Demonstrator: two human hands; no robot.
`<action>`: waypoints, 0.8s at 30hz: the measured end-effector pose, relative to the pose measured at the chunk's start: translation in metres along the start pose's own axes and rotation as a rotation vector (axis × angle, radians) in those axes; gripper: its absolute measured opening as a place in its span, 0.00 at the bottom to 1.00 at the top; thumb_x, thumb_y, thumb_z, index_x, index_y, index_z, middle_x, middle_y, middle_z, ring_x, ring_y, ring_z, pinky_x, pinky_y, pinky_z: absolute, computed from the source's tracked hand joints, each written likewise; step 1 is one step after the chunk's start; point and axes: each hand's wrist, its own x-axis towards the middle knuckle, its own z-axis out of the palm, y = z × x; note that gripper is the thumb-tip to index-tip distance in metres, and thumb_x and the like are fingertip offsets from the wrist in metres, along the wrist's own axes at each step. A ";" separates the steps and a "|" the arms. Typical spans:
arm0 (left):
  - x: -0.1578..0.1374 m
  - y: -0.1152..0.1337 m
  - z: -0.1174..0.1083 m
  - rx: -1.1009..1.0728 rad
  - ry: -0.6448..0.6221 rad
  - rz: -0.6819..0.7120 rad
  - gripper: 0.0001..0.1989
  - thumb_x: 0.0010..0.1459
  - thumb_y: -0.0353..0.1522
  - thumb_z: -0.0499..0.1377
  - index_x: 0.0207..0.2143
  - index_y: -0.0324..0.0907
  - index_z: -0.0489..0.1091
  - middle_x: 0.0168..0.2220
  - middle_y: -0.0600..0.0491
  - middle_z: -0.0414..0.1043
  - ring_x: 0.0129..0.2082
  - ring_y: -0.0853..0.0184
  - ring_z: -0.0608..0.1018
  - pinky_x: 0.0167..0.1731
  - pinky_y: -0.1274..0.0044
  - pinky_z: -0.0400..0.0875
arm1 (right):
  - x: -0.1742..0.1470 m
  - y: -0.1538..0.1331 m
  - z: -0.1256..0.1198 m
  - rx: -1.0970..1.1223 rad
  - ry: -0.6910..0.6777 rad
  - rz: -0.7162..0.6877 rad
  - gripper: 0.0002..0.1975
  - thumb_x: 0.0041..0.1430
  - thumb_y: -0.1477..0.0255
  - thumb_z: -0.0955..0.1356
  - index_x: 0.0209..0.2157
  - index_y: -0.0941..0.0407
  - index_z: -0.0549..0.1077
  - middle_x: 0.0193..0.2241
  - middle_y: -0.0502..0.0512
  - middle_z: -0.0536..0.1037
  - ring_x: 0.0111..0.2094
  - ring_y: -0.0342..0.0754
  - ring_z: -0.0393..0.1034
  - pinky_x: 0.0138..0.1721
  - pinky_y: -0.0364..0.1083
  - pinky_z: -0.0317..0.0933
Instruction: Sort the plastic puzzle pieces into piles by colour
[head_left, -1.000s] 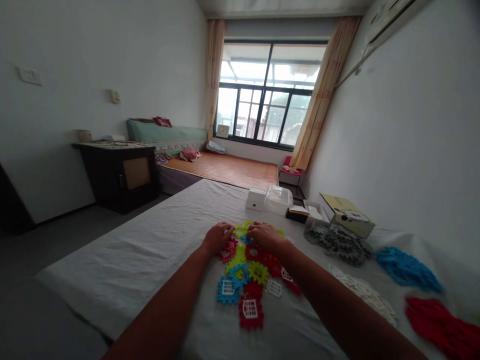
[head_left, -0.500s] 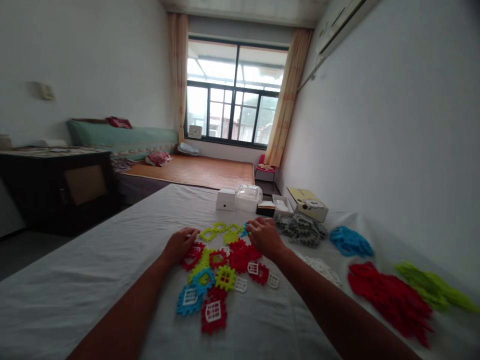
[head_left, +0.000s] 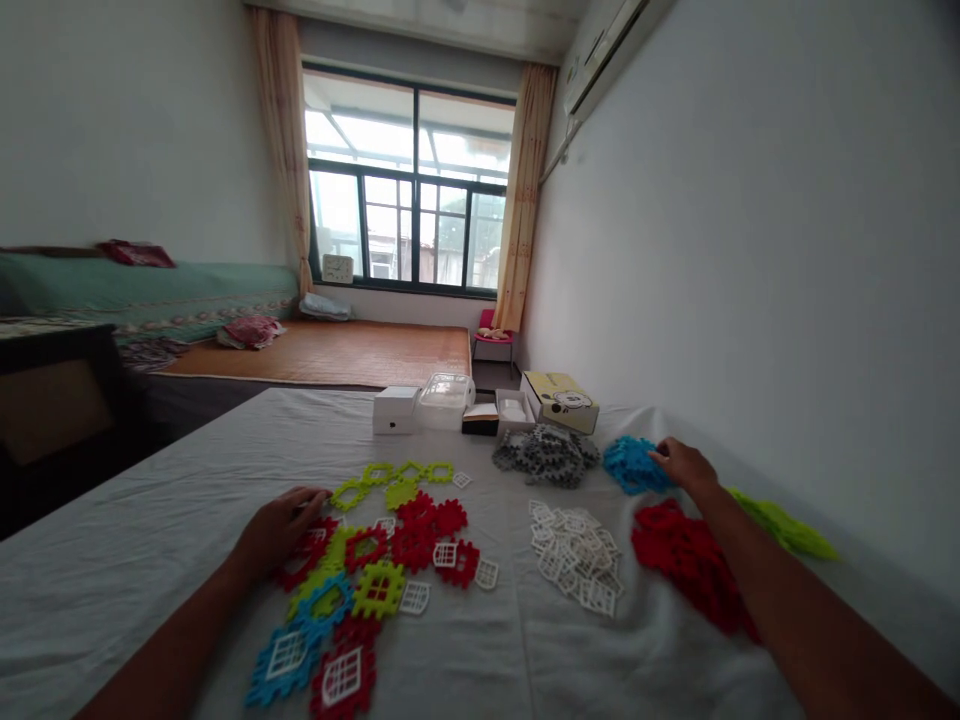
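My right hand [head_left: 686, 463] reaches out to the pile of blue plastic interlocking pieces [head_left: 635, 465], its fingertips pinched at the pile's right edge on a blue piece. Resting on the cloth, my left hand [head_left: 283, 525] has loosely spread fingers beside and partly over a red interlocking piece [head_left: 313, 545]. Between the hands lies a spread of pieces: lime green frames [head_left: 379, 474], a red cluster [head_left: 415, 540], blue pieces [head_left: 281, 665] and white window lattices [head_left: 415, 598].
A pile of white lattices [head_left: 576, 560] lies right of the spread, with red pieces [head_left: 694, 560], green pieces [head_left: 784, 525] and grey pieces [head_left: 551, 455] around it. Behind stand a white box [head_left: 396, 412], a clear container [head_left: 448, 400] and a yellow box [head_left: 561, 402].
My right hand has moved right from the spread to the blue pile. A blue piece that was under its fingers has left the spread. My left hand stays by the red piece; the view has turned right.
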 end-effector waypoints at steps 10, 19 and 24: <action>-0.007 0.011 0.001 0.002 0.048 -0.027 0.21 0.57 0.45 0.46 0.36 0.45 0.75 0.39 0.52 0.77 0.40 0.64 0.76 0.41 0.77 0.67 | -0.083 -0.181 -0.008 0.442 -0.076 -0.671 0.14 0.58 0.63 0.61 0.40 0.53 0.72 0.34 0.54 0.78 0.33 0.48 0.72 0.36 0.45 0.62; -0.014 0.012 0.001 -0.071 0.084 -0.043 0.20 0.59 0.40 0.46 0.36 0.40 0.75 0.37 0.48 0.77 0.38 0.64 0.76 0.40 0.77 0.66 | -0.251 -0.355 -0.021 0.577 -0.341 -1.297 0.09 0.59 0.66 0.64 0.38 0.50 0.74 0.36 0.49 0.77 0.39 0.46 0.67 0.42 0.44 0.60; -0.015 0.012 0.002 -0.079 0.083 -0.027 0.19 0.60 0.39 0.47 0.36 0.42 0.75 0.37 0.50 0.77 0.38 0.65 0.76 0.39 0.78 0.66 | -0.262 -0.385 -0.032 0.375 -0.379 -1.502 0.09 0.51 0.68 0.70 0.36 0.52 0.75 0.38 0.50 0.77 0.41 0.48 0.66 0.45 0.46 0.58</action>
